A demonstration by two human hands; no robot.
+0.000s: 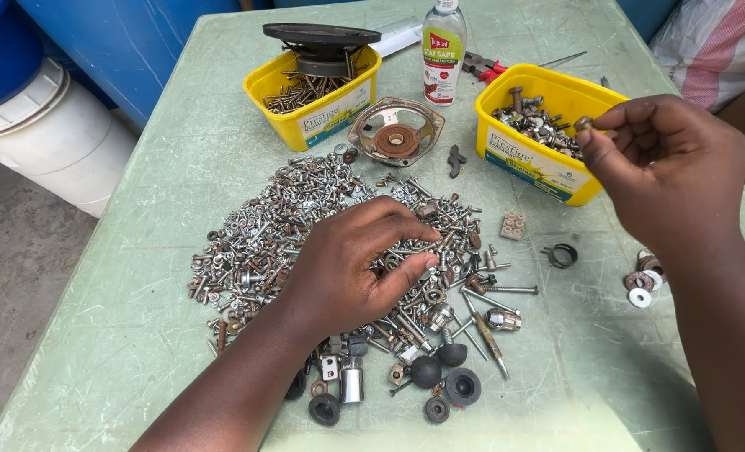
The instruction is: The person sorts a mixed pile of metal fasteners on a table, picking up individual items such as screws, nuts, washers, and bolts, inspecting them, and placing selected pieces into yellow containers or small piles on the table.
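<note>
A big heap of mixed screws, bolts, nuts and washers [280, 230] is spread over a pale green table [154, 335]. My left hand [355, 259] rests on the heap, its fingers pinching among the bolts near the middle. My right hand [670, 172] is raised at the right, holding a small nut [583, 123] between thumb and fingers just above the right yellow tub [548, 172], which holds bolts and nuts. A second yellow tub [326, 105] at the back holds screws.
A round rusty metal part [396, 131] lies between the tubs, and a clear bottle [443, 52] stands behind it. Black rubber pieces [439, 377] lie near the front edge. Washers [642, 283] sit at the right. A white bucket [41, 134] and blue drums stand off the table's left.
</note>
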